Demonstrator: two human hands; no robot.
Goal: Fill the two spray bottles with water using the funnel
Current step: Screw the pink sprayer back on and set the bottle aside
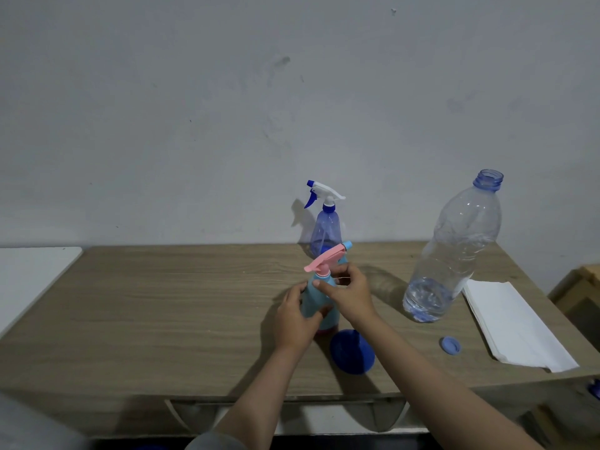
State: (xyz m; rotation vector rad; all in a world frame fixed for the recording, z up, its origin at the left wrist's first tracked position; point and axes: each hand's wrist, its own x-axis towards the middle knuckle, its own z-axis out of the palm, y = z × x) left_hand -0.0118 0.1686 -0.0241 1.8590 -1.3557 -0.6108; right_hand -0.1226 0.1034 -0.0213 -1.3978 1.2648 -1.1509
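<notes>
A light blue spray bottle (319,303) with a pink trigger top (323,258) stood upright on the wooden bench (162,303). The left hand (297,315) was curled around the side of this bottle and held its body. The right hand (345,292) was at the bottle's neck, with its fingers and thumb pinching just under the pink top.

Behind the light blue bottle, close to the gray wall (227,108), stood a see-through purple spray bottle (325,233) with a white and blue trigger top (321,193). It was upright, and its top was on.

A blue funnel (352,352) sat on the bench just in front of the light blue bottle, wide end down. The right arm crossed over part of it.

To the right of the light blue bottle stood a big clear water bottle (454,251). It had no cap on, and only a little water was at its bottom. Its blue cap (451,345) lay on the bench in front of it, to the right of the funnel.

A pile of white paper towels (516,323) lay farther right of the water bottle, near the bench edge. A white surface (29,274) sat far to the left of the light blue bottle, beside the bench.
</notes>
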